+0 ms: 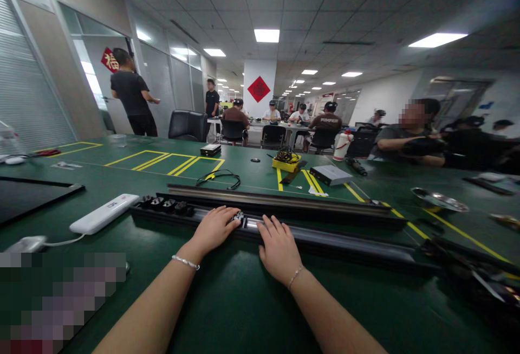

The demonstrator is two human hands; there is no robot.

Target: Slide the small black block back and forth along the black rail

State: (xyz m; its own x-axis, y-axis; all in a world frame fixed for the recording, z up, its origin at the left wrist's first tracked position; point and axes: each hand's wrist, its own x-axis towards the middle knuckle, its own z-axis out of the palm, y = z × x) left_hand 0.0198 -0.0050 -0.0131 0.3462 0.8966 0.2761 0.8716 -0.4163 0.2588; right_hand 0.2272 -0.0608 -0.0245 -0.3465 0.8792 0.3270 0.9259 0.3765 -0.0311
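Note:
A long black rail (333, 240) with a shiny inner channel lies across the table in front of me. My left hand (214, 230) rests on it, thumb and forefinger closed at a small black-and-silver part (239, 217) sitting in the channel. The palm side of that grip is hidden. Just right of the part, my right hand (280, 245) lies over the rail with its fingers stretched out and a little apart. Several black modules (164, 204) sit in a row at the rail's left end. A second long rail (280, 201) lies parallel behind it.
Left of the rails lies a white power strip (106, 214) with a cable. Farther back are a looped black cable (227, 180), a yellow box of cables (286, 163) and a grey box (330, 175). A metal dish (439, 200) stands at right. People sit beyond.

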